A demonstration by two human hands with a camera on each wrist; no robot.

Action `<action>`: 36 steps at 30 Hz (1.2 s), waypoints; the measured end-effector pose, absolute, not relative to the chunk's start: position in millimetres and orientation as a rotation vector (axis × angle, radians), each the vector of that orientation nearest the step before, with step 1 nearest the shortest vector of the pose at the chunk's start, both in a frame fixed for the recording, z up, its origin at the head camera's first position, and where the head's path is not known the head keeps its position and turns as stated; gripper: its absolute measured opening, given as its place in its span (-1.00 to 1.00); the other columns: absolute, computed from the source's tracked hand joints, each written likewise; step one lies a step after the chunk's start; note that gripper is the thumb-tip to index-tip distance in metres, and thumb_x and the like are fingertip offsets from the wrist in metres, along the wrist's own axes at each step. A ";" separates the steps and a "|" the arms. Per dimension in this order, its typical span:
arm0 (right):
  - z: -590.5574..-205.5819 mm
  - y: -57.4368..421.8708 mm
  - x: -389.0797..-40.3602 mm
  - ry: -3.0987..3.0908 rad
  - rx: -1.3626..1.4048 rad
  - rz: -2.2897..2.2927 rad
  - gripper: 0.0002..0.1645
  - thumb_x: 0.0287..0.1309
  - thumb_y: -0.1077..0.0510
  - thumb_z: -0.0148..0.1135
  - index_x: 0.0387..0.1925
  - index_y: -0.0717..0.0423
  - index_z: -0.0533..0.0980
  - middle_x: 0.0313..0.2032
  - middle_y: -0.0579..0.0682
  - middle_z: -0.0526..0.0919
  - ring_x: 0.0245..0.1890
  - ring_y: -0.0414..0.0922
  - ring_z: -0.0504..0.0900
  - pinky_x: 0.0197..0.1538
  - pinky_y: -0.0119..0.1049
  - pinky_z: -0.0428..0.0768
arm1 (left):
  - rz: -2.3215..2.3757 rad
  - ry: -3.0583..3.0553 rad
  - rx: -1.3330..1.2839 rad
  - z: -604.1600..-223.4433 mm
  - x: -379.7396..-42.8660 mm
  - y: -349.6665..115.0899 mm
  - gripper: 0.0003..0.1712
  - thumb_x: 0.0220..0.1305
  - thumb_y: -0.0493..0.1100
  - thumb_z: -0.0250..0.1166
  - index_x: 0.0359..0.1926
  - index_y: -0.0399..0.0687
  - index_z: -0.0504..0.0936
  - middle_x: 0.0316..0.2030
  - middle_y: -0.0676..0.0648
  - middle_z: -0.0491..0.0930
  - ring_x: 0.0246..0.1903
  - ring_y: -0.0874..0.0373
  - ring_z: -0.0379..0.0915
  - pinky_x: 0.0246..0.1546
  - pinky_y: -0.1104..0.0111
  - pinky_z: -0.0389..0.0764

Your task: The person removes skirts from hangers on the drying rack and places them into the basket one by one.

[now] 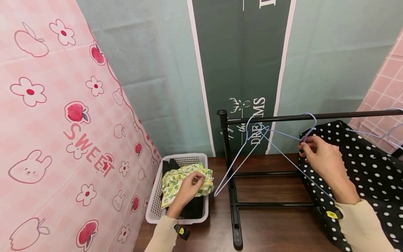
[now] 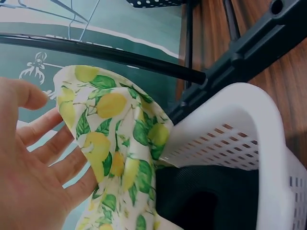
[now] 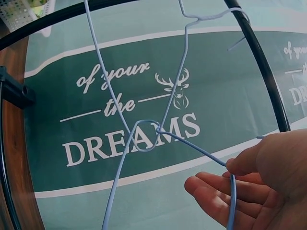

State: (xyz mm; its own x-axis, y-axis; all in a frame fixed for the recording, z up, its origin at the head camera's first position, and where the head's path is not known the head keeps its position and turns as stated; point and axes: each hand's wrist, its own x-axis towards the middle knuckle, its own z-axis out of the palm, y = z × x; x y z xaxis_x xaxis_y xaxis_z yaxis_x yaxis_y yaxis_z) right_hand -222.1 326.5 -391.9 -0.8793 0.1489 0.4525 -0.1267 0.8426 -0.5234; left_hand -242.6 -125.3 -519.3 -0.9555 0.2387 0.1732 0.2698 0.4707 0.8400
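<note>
My right hand (image 1: pixel 325 159) pinches a thin blue wire hanger (image 1: pixel 316 122) just under its hook, which loops over the black rail. In the right wrist view, the thumb lies on the hanger's wire (image 3: pixel 204 151) with the fingers behind it. Left of it, a second blue hanger (image 1: pixel 233 164) hangs on the rail and overlaps it. My left hand (image 1: pixel 189 189) is over the white basket, its fingers loosely bent beside a lemon-print cloth (image 1: pixel 176 180). The left wrist view shows the fingertips right at the edge of this cloth (image 2: pixel 115 139), the thumb apart from it.
The white basket (image 1: pixel 151 210) also holds dark cloth (image 1: pixel 193 209). A black garment with white dots (image 1: pixel 368 164) is at the right of the rack, whose black rail (image 1: pixel 346 114) runs across. Another blue hanger (image 1: pixel 390 134) is at the far right. Brown wood-look surface (image 1: pixel 277 227) lies below.
</note>
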 end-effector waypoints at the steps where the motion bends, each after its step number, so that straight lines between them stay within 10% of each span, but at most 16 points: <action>1: -392.1 326.6 -222.2 -2.534 -0.021 0.760 -0.71 0.52 0.18 0.17 0.08 0.31 0.60 -0.20 0.29 0.83 -0.52 -0.74 0.42 -0.32 -0.49 0.40 | -1.538 -2.664 -0.459 -517.6 -243.7 -123.8 -0.83 0.58 -0.19 0.22 -0.01 -0.10 0.71 -0.06 -0.11 0.74 -0.09 0.05 0.72 -0.01 0.23 0.70; 10: -393.4 326.6 -221.9 -2.565 -0.046 0.710 -0.68 0.51 0.15 0.21 0.09 0.34 0.59 -0.21 0.31 0.82 -0.22 0.29 0.78 -0.09 0.22 0.46 | -1.566 -2.627 -0.576 -494.0 -258.1 -111.0 -0.81 0.62 -0.23 0.17 0.03 -0.17 0.69 -0.10 -0.13 0.73 -0.04 0.02 0.68 -0.06 0.31 0.71; 36: -388.2 347.7 -215.9 -2.551 -0.063 0.690 -0.61 0.49 0.13 0.19 0.17 0.33 0.54 -0.02 0.42 0.74 -0.05 0.40 0.68 -0.03 0.23 0.42 | -1.586 -2.442 -0.741 -435.9 -295.1 -53.7 -0.58 0.66 -0.12 0.17 0.41 -0.10 0.44 0.30 -0.17 0.56 0.34 -0.04 0.52 0.31 0.05 0.61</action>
State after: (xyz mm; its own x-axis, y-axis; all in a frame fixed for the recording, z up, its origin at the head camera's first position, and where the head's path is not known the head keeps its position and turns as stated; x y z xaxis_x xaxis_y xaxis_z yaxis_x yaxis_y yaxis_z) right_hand -215.9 347.7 -388.2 -0.8775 0.1676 0.4494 -0.0818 0.8709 -0.4846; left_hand -295.1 -53.7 -435.9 -0.8695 0.3269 0.3703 0.4713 0.3244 0.8201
